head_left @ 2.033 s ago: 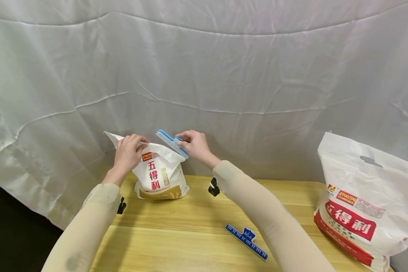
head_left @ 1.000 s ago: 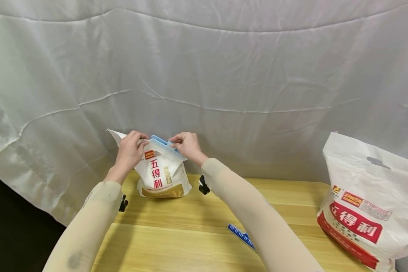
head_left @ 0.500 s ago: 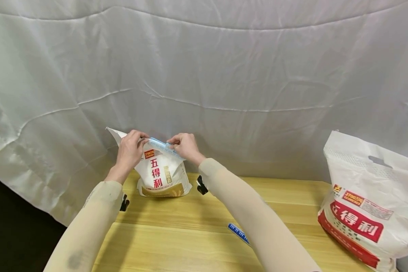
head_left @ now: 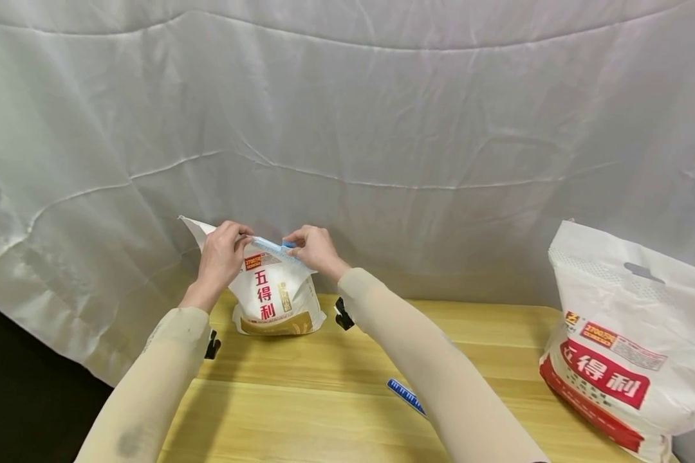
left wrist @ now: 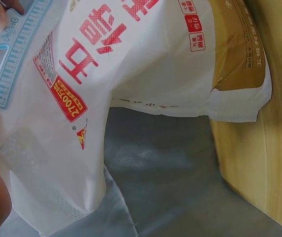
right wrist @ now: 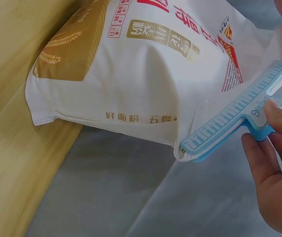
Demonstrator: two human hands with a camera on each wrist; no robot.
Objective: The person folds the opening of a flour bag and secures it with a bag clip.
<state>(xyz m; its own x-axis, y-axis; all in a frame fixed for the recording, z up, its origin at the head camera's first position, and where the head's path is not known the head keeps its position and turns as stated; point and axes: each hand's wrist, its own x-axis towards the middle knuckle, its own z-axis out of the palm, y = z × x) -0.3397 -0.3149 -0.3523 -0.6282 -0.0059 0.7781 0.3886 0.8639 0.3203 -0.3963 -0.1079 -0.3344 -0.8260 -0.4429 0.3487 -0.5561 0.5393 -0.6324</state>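
Starting at the far left of the flour bag, the person's left sleeve rises toward it, a small black piece at the cuff. The left hand pinches the top left part of the flour bag between thumb and fingers, and a white corner sticks up just beyond the knuckles. The flour bag itself, white with red characters and a gold band at its foot, stands on the wooden table, in front of the grey curtain that hangs behind everything.

Along the flour bag's top edge, right of the left hand, lies the light blue clip, sloping down to the right. One toothed-looking strip rests over the bag's front; its upper end is just beside the left fingertips. At the top right of the flour bag, the right hand is clamped on the clip's handle, thumb on one side and fingers on the other.

Farther right of the flour bag runs the right sleeve, partly covering a dark blue clip lying on the table. Well to the right of the flour bag stands a big bag, white with a red foot and a handle hole near its top.
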